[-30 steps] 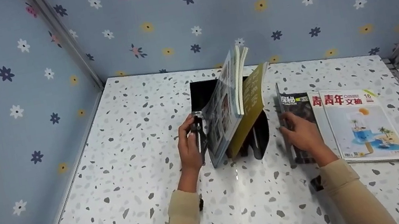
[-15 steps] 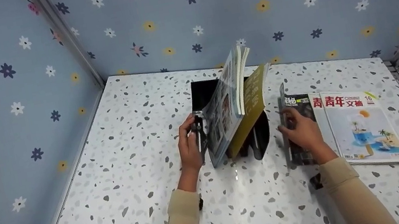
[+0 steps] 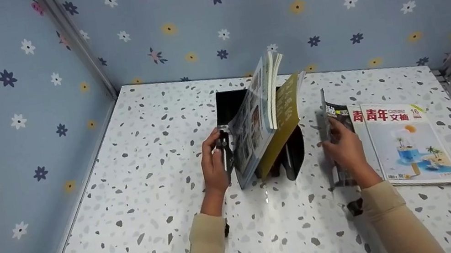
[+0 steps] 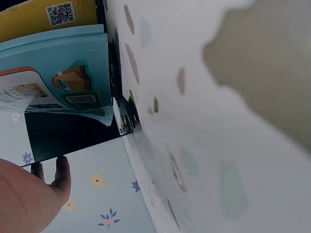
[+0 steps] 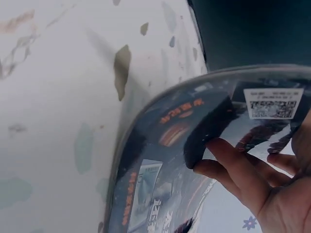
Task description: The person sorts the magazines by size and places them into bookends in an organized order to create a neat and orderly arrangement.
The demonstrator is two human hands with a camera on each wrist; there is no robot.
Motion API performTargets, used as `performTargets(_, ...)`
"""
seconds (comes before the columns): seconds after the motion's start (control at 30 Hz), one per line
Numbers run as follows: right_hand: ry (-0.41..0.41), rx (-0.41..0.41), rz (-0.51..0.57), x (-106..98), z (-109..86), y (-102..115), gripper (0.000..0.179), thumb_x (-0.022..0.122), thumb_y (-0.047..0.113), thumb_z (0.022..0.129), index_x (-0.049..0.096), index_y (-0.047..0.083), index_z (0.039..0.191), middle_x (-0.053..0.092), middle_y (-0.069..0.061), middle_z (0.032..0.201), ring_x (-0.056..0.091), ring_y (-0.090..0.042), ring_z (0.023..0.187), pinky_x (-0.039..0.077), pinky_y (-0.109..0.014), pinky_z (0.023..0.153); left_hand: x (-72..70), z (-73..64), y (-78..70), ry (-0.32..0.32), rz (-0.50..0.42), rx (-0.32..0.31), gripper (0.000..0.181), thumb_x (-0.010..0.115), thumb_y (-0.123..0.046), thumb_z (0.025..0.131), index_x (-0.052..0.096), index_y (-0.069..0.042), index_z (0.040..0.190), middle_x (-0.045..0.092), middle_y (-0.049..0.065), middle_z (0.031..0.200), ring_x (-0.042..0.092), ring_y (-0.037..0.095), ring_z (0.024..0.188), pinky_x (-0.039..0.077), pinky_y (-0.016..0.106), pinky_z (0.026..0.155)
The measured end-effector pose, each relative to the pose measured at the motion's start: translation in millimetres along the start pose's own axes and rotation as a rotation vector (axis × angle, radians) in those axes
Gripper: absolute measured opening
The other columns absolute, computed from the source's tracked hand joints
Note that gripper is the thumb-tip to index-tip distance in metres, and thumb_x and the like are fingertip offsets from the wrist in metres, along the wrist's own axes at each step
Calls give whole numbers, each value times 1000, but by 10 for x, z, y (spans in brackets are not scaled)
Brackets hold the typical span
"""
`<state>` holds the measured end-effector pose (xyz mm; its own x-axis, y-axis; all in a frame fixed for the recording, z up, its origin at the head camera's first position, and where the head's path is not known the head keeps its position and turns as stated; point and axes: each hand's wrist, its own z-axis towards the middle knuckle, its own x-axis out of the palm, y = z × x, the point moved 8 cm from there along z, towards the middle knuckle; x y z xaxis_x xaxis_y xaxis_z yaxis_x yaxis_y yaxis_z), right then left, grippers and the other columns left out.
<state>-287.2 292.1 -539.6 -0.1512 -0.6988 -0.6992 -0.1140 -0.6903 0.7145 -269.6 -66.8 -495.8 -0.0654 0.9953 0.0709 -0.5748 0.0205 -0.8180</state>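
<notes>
My left hand [image 3: 213, 161] grips the left panel of a black desktop book rack [image 3: 228, 103], thumb on one side and fingers on the other. In the left wrist view its fingertips [image 4: 62, 177] reach the edge of the black panel [image 4: 68, 136]. Inside the rack, blue-covered magazines [image 3: 249, 131] and a mustard-yellow book [image 3: 282, 116] lean to the right. My right hand [image 3: 345, 147] pinches a dark glossy magazine [image 3: 327, 127] standing on edge, nearly edge-on in the head view. Its curved cover [image 5: 165, 136] has a QR code in the right wrist view.
Right of the upright magazine lie a dark magazine [image 3: 342, 111] and overlapping magazines with red titles, the top one [image 3: 411, 140] picturing a beach drink. The speckled white table [image 3: 137, 207] meets flowered blue panels [image 3: 215, 17] at the back and sides.
My right hand has shifted a little to the right with the upright magazine, which covers more of the dark one behind it. The left hand and rack have stayed put.
</notes>
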Motion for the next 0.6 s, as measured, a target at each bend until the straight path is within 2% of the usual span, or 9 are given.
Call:
performTargets(0.17,-77,-22,81,-122,-74,27,69,62,2,83,41,13,147,60,-25,127,60,-38,113,49,-48,92,4,12,-42,0,0,2,33,33,4,99,45,18,126,43,37,138,45,41,128,39,24,104)
performTargets(0.3,-135,-52,121,-213,-159,80,67,64,-1,83,44,12,145,61,-24,127,62,-37,110,50,-44,90,3,5,-28,-5,3,9,33,34,0,101,45,17,127,44,35,138,45,41,129,38,24,105)
performTargets(0.4,-175,-53,147,-274,-234,118,66,65,-1,83,46,15,145,62,-20,127,64,-32,108,51,-28,82,3,-2,-15,-9,0,11,33,34,-2,102,45,17,127,44,37,137,45,36,131,38,23,106)
performTargets(0.5,-219,-63,185,-336,-307,178,66,64,-1,83,48,18,144,63,-17,127,64,-26,102,46,-13,71,6,-3,-10,-8,-6,11,33,34,0,101,45,17,127,42,39,136,44,34,133,36,23,108)
performTargets(0.6,-274,-118,223,-407,-369,292,65,62,-2,82,50,20,142,65,-16,123,67,-20,87,46,-8,63,16,0,-14,-7,-7,11,32,34,1,101,45,18,126,42,39,137,43,34,134,36,23,108)
